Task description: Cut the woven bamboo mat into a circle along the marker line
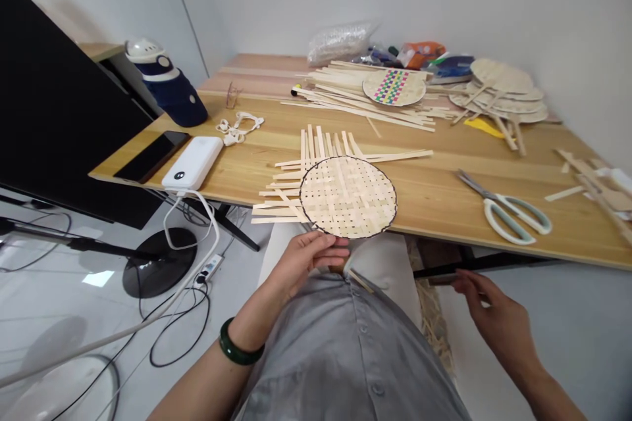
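Observation:
A round woven bamboo-strip fan (pixel 348 197) with a dark stitched outline lies over the table's front edge. Uncut strip ends (pixel 281 204) stick out past its outline on the left and far sides; the right and near edges look trimmed. My left hand (pixel 316 253) pinches the fan's near edge between thumb and fingers. Away to the right, below the table's edge, my right hand (pixel 494 309) has thumb and forefinger pressed together; whether anything small is between them I cannot make out. Scissors (pixel 506 209) with pale green handles lie on the table, blades slightly apart.
Loose strips (pixel 355 102), a coloured woven fan (pixel 394 87) and stacked fans (pixel 503 89) lie at the back. A power bank (pixel 193 163), a phone (pixel 152 156), white earphones (pixel 239 126) and a blue bottle (pixel 170 89) occupy the left. Below the table, strip scraps (pixel 432 322) fill a bag.

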`<state>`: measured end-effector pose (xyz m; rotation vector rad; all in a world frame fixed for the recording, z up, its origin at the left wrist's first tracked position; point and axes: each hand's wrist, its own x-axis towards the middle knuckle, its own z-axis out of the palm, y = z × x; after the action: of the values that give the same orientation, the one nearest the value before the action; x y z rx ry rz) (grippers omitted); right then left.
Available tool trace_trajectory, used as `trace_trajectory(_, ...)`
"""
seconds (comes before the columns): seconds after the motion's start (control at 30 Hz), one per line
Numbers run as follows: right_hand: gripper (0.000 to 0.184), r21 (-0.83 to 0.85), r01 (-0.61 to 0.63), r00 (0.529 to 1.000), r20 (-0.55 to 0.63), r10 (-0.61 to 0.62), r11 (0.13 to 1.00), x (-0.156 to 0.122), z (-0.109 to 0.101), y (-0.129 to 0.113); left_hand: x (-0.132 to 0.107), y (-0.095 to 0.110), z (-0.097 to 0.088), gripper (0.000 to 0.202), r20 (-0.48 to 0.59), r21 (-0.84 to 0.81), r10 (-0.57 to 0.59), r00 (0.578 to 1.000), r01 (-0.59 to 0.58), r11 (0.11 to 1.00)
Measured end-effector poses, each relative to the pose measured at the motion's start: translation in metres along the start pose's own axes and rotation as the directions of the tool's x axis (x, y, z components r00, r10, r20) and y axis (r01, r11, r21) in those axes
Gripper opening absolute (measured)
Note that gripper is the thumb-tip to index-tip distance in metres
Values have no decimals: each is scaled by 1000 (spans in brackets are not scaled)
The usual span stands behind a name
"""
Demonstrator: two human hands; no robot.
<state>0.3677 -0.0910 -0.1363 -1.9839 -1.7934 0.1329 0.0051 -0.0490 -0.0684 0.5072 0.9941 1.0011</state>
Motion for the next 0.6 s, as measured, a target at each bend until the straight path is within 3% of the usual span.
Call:
trace_trajectory(0.07,35,-64,131,969,-200,-142,989,11,-16,-13,-2,2,-2,27,-52,-29,25,998,-26,999)
trace_trajectory(0.13,31,-192,226,883,-374,-284,955,30,-34,-22,-2,5,-3,29,-112,-51,46,993,-52,997)
trace_trajectory(0.2,30,-278,238,816,-462,-347,931,55,-50,-24,-1,6,-3,29,-170,-60,68,983,-79,995)
trace_trajectory(0.23,33,-283,223,819,-464,-337,933,69,-55,-23,0,7,-3,27,-194,-59,76,978,-89,994)
trace_trajectory(0.3,41,-259,166,894,-368,-257,951,93,-63,-18,1,7,-1,24,-228,-53,86,970,-100,994)
trace_trajectory(0.37,49,-257,90,975,-172,-137,962,111,-65,-14,1,7,0,22,-245,-43,87,966,-101,994)
trace_trajectory(0.4,50,-276,53,993,-87,-80,960,117,-65,-12,1,7,1,22,-250,-38,87,964,-100,994)
trace_trajectory(0.5,50,-359,-7,999,33,20,933,126,-67,-7,0,9,1,20,-260,-19,92,961,-100,995)
trace_trajectory(0.6,50,-387,64,992,123,-17,920,135,-72,-3,-1,10,2,19,-249,0,66,966,-68,998)
